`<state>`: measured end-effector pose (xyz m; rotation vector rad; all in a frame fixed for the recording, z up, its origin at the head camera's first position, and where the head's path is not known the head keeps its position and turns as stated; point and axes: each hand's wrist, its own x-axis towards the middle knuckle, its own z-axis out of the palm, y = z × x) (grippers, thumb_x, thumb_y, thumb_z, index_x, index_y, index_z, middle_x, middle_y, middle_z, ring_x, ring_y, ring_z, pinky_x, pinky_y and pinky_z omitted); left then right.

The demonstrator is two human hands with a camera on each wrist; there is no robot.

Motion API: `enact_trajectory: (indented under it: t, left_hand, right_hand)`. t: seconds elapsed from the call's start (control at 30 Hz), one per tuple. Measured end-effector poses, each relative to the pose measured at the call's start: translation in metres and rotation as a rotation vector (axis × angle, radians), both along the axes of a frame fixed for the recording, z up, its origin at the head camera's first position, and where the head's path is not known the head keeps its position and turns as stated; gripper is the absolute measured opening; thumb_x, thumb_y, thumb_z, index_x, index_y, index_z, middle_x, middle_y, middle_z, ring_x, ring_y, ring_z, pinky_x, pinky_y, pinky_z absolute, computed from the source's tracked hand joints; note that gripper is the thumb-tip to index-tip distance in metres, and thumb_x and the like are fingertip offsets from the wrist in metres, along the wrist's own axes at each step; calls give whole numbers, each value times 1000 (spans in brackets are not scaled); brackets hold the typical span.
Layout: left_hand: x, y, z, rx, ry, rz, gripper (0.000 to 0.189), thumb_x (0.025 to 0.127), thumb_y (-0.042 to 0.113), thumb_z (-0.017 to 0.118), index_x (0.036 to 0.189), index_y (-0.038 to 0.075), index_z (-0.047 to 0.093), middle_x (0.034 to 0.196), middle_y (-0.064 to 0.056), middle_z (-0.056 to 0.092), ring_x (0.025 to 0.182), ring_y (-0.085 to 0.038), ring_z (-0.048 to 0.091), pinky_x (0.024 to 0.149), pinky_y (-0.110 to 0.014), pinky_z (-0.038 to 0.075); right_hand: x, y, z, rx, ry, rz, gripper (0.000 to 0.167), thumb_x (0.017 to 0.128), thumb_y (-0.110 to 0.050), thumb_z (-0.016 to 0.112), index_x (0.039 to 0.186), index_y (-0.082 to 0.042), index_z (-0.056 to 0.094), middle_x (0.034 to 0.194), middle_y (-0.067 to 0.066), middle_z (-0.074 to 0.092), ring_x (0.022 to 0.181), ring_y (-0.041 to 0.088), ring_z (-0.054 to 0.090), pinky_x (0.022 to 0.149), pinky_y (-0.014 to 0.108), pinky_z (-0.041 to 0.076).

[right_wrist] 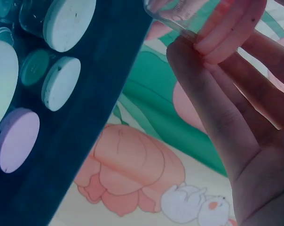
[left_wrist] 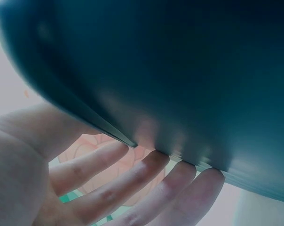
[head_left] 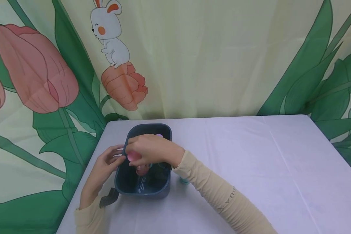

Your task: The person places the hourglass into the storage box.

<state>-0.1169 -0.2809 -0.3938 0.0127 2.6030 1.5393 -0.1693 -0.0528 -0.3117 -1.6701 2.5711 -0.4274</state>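
Note:
A dark blue plastic bin (head_left: 143,191) stands on the table. My right hand (head_left: 152,148) is over it, pinching a small clear jar with a pink lid (right_wrist: 233,33) by the lid. In the head view the jar's pink lid (head_left: 133,156) shows beneath the fingers, and its clear body tilts downward. My left hand (head_left: 106,164) touches the bin's left side, its fairly straight fingers (left_wrist: 118,193) against the outer wall. Inside the bin lie several clear jars, among them one with a purple lid (right_wrist: 19,141) and one with a white lid (right_wrist: 62,84).
A white cloth covers the table (head_left: 251,169). A small teal item (head_left: 184,180), partly hidden by the right sleeve, lies to the right of the bin. Near the left wrist is a dark curved piece (head_left: 109,197). Behind the table hangs a printed curtain (head_left: 199,65).

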Motion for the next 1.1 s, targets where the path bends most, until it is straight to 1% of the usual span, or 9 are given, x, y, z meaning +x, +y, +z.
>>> enact_trajectory:
  t: [0.13,0.23,0.33,0.5,0.6,0.67,0.77,0.97,1.1]
  left_hand:
    - [1,1,0,11,-5,-3,59,97,43,63,147,18,43,145,-15,52,129,-36,55,88,-38,53]
    - [1,0,0,7,4,-2,58,97,42,62,147,17,43,145,-15,52,129,-36,55,87,-36,53]
    - [1,-1,0,8,8,-4,58,98,40,62,148,17,43,146,-16,52,129,-37,55,87,-36,53]
    - [1,-2,0,13,9,-5,58,98,39,62,148,18,43,145,-16,52,129,-36,55,88,-36,53]
    - [1,-1,-1,4,15,-4,58,98,39,62,148,17,43,145,-16,52,128,-37,55,89,-40,54]
    - [1,-1,-1,-1,23,-6,57,98,38,63,147,17,44,145,-16,52,128,-37,56,89,-42,54]
    - [1,-1,-2,-3,30,-7,57,98,37,63,147,17,44,145,-17,52,128,-37,56,90,-45,54]
    - [1,0,-2,-3,29,-2,57,98,37,63,147,17,44,144,-18,52,128,-38,55,91,-48,54]
    - [1,-1,-2,-3,21,-3,57,97,39,63,147,18,44,145,-17,51,129,-37,55,91,-46,54]
  right_hand:
    - [1,-5,-3,32,-5,7,34,90,-35,73,119,-18,71,108,-4,68,93,8,62,80,18,51]
    - [2,-9,-3,56,-10,21,37,89,-35,75,122,-19,70,112,-4,68,95,8,63,82,18,51]
    - [3,-12,-5,78,-31,37,39,88,-32,76,124,-20,70,112,-5,68,96,8,62,84,18,51]
    - [5,-15,-10,109,-69,38,42,87,-28,77,127,-20,69,106,-5,67,91,7,61,83,18,51]
    - [5,-16,-13,124,-69,36,43,87,-29,78,128,-20,68,103,-5,68,90,7,62,82,17,51]
    - [6,-17,-15,130,-54,42,44,86,-29,79,127,-19,68,103,-5,69,90,7,63,83,16,51]
    - [6,-18,-17,132,-55,49,42,85,-28,80,124,-16,70,102,-4,70,90,7,64,84,16,52]
    - [7,-21,-21,160,-87,54,34,83,-27,82,113,-13,73,98,-5,71,82,7,65,81,16,52]
    - [8,-24,-23,193,-114,43,32,84,-27,81,112,-15,73,94,-7,71,79,6,64,80,16,53]
